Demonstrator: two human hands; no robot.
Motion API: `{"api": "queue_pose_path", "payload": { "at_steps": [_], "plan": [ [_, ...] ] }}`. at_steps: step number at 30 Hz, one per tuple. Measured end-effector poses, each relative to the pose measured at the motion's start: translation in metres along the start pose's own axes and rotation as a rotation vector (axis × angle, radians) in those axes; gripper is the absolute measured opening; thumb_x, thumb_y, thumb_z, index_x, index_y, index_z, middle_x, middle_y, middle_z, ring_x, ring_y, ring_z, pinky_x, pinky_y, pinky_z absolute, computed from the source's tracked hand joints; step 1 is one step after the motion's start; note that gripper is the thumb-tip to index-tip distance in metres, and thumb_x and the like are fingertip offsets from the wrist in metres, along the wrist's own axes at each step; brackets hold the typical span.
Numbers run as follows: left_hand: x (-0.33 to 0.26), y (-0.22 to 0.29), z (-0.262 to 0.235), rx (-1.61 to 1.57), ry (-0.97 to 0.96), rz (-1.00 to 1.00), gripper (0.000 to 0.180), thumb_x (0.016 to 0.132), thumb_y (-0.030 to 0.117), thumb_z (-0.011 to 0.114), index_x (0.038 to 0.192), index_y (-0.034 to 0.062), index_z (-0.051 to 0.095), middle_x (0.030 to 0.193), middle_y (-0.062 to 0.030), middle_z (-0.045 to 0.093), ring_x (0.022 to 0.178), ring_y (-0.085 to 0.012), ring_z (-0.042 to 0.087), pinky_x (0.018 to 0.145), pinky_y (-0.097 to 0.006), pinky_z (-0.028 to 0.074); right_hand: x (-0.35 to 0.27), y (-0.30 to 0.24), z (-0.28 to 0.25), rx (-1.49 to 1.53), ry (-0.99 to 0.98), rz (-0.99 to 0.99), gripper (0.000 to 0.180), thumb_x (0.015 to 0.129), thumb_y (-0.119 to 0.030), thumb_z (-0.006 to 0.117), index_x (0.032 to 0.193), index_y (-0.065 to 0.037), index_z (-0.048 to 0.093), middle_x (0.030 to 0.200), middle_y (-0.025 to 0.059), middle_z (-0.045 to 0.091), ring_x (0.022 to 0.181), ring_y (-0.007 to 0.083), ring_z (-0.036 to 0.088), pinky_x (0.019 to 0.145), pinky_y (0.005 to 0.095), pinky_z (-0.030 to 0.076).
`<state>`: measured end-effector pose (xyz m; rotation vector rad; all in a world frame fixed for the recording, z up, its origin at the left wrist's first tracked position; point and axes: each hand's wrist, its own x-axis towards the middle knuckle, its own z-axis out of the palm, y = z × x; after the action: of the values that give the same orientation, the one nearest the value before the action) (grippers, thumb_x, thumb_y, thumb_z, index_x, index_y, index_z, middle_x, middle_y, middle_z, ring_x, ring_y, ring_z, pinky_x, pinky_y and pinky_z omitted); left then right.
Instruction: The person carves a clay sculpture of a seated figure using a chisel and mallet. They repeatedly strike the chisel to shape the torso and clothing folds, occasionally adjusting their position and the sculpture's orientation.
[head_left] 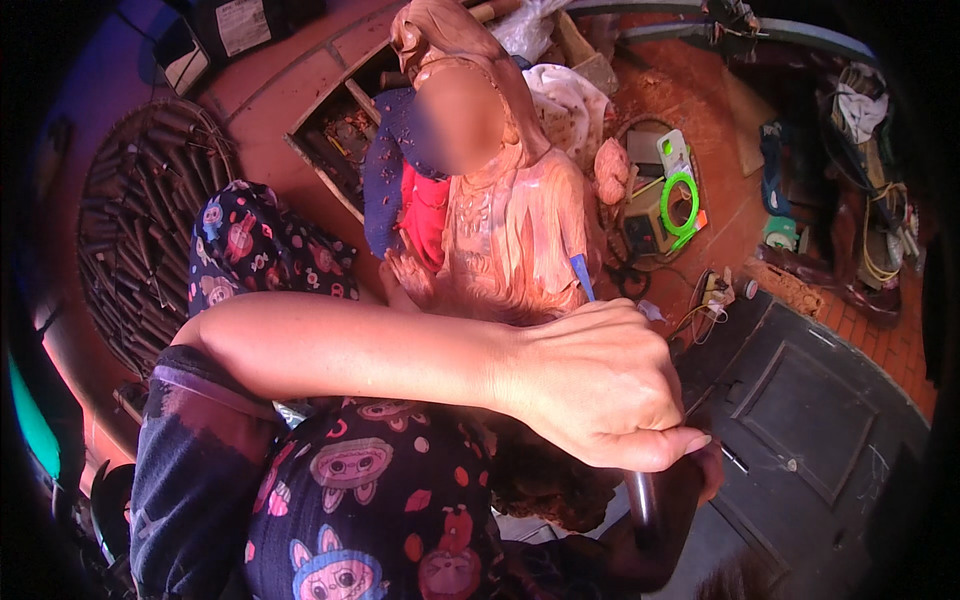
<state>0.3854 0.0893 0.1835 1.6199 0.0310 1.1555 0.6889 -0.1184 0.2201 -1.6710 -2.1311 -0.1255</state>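
A large carved wooden statue (515,220) with draped robes rests in front of me. My left hand (600,390) crosses over from the left, its fist wrapped around a carving chisel. The chisel's blue blade (582,275) points away from me at the statue's lower right side; whether its edge touches the wood I cannot tell. Below the fist shows the dark, shiny chisel handle (643,500). Close against the handle and the left fist is my right hand (708,472), closed around the handle, mostly in shadow and partly hidden by the left.
A round basket (225,135) of dark-handled tools lies at left. Navy and red cloth (425,220) with wood chips sits beside the statue near a bare foot (408,278). A green ring (680,205), cables and a dark panel (810,420) are at right. My patterned trouser legs frame the near side.
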Motion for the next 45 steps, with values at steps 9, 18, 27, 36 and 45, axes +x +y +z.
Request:
{"api": "queue_pose_path", "payload": {
  "at_steps": [9, 18, 27, 36, 45],
  "plan": [
    [-0.006, -0.004, -0.003, 0.022, -0.057, 0.055, 0.047, 0.096, 0.026, 0.058, 0.054, 0.0074, 0.047, 0.053, -0.0081, 0.048, 0.048, -0.0328, 0.052, 0.042, -0.043, 0.035, 0.059, -0.046, 0.023, 0.147, 0.19, -0.156, 0.029, 0.079, 0.007, 0.067, 0.091, -0.006, 0.044, 0.07, 0.0082, 0.053, 0.056, 0.0233, 0.052, 0.055, 0.041, 0.045],
    [-0.011, -0.007, -0.008, 0.047, -0.134, 0.068, 0.045, 0.095, 0.024, 0.06, 0.055, 0.0072, 0.049, 0.054, -0.007, 0.051, 0.05, -0.0321, 0.054, 0.044, -0.043, 0.037, 0.058, -0.044, 0.031, 0.039, 0.235, -0.169, 0.033, 0.078, 0.003, 0.073, 0.094, -0.005, 0.045, 0.069, 0.0105, 0.054, 0.056, 0.0259, 0.053, 0.055, 0.0397, 0.047],
    [-0.012, -0.01, -0.013, 0.046, -0.176, 0.136, 0.043, 0.094, 0.02, 0.06, 0.055, 0.0061, 0.047, 0.055, -0.0076, 0.051, 0.052, -0.0323, 0.054, 0.046, -0.043, 0.037, 0.063, -0.045, 0.035, -0.043, 0.192, -0.234, 0.029, 0.08, 0.005, 0.069, 0.093, -0.003, 0.045, 0.067, 0.0112, 0.053, 0.057, 0.0269, 0.057, 0.055, 0.0409, 0.049],
    [-0.017, -0.015, -0.017, 0.061, -0.257, 0.169, 0.041, 0.095, 0.019, 0.059, 0.058, 0.0052, 0.046, 0.057, -0.0093, 0.051, 0.055, -0.0336, 0.055, 0.049, -0.044, 0.038, 0.062, -0.045, 0.031, 0.044, 0.229, -0.272, 0.021, 0.08, 0.005, 0.068, 0.085, -0.003, 0.049, 0.068, 0.0113, 0.054, 0.057, 0.0293, 0.058, 0.056, 0.0432, 0.052],
    [-0.018, -0.014, -0.023, 0.101, -0.291, 0.169, 0.041, 0.094, 0.02, 0.059, 0.057, 0.0055, 0.046, 0.058, -0.0102, 0.053, 0.056, -0.0337, 0.056, 0.048, -0.044, 0.038, 0.068, -0.045, 0.027, -0.074, 0.195, -0.35, 0.026, 0.082, 0.002, 0.07, 0.092, -0.003, 0.047, 0.07, 0.0121, 0.055, 0.057, 0.0295, 0.058, 0.055, 0.0428, 0.053]
  ]
}}
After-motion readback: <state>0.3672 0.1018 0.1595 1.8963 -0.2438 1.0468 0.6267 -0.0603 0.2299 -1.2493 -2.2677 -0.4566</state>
